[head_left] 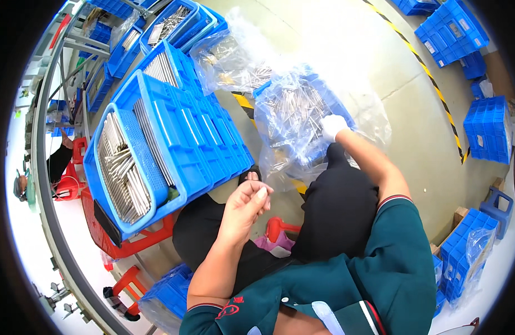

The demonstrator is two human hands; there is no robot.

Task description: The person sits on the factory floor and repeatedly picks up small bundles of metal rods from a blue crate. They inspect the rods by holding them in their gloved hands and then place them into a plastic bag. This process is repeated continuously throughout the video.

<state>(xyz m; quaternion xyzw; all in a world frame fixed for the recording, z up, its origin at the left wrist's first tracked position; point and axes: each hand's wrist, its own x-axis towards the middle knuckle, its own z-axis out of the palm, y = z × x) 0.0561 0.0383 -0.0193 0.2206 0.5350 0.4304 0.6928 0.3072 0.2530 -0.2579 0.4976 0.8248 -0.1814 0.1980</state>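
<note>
White glove grip: my right hand point(331, 126) is gloved and sunk into the clear plastic liner point(302, 120); fingers curled among the rods, but whether they have closed on any I cannot tell.
Steel rods: the loose metal rods point(293, 109) lie jumbled inside that liner, in the blue floor bin point(338, 109) ahead of my knees, toward its right edge.
Bare hand: my left hand point(245, 205) hovers above my lap, fingers loosely bent, holding nothing I can make out.
Sorted tray: the mesh tray point(133, 146) of aligned rods sits in the big blue crate point(196, 139) to my left, at its near end.
How I'd do it well: I judge a small, parallel bunch is best, lifted clear of the plastic so the film doesn't snag.
Risk: a tangled handful could spill over the bin's rim.
</note>
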